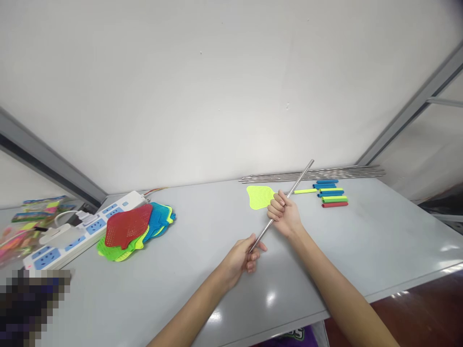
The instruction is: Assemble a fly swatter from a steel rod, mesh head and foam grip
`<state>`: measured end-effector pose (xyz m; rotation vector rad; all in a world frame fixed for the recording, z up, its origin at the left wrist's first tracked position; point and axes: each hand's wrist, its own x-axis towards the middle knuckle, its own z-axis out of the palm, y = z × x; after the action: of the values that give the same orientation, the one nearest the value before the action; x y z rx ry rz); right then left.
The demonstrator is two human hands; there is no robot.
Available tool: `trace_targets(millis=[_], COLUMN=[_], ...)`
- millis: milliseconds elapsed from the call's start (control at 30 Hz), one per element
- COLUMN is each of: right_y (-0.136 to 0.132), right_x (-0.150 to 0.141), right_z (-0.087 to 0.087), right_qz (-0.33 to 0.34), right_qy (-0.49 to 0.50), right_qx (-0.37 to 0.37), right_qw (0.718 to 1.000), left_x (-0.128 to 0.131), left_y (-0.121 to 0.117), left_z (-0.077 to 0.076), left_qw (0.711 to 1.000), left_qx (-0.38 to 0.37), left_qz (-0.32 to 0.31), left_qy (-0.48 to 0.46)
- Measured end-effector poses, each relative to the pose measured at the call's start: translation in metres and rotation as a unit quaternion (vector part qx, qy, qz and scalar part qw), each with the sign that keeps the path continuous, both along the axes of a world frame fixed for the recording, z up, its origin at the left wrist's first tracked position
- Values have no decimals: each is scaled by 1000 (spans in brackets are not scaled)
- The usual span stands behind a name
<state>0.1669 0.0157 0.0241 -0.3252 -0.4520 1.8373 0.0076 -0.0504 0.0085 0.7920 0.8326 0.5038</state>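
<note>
A thin silver metal rod (301,176) slants up to the right above the table, held by both hands. My left hand (240,258) pinches it near its lower end. Further up, my right hand (284,214) has its fingers wrapped around the rod. Just behind my right hand lies a yellow fly swatter (259,197), its mesh head to the left and a yellow grip on the right; my hand and the rod cover part of its shaft.
Several metal rods (343,172) lie along the wall. Blue, yellow, green and red grip tubes (334,204) sit at right. On the left are stacked mesh swatter heads (128,226), a power strip (96,225) with chargers, and plastic packets (39,212). The grey table (144,294) has a front edge near me.
</note>
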Motion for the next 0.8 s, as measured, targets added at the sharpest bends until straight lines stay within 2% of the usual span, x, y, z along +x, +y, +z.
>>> trace_targets(millis=[133,233,300,367,433,500,633,800], right_y=[2,3,4,4,3,2,1,1], right_x=[8,11,12,10,8,5,0,-3], right_z=[1,3,4,4,4,3,0,-1], right_qz=[-32,-46,-53,-57,-63,-76,-115,-136], right_qy=[5,13,16,9,-6,-19,-42,-56], right_qx=[2,-2,-4,-5,-7,-14,-32,-44], right_qw=[999,999,998,998,998,997,992,988], left_x=[4,6,6,4,3,3,5,2], left_y=[0,-1,-2,-3,-3,-3,-2,-1], left_z=[2,6,8,7,4,0,-6,-5], left_qw=[999,980,930,858,803,776,770,761], left_qx=[33,146,280,392,445,463,466,486], left_qz=[-2,17,25,8,-20,-38,-24,-24], left_qy=[27,131,238,332,395,428,436,430])
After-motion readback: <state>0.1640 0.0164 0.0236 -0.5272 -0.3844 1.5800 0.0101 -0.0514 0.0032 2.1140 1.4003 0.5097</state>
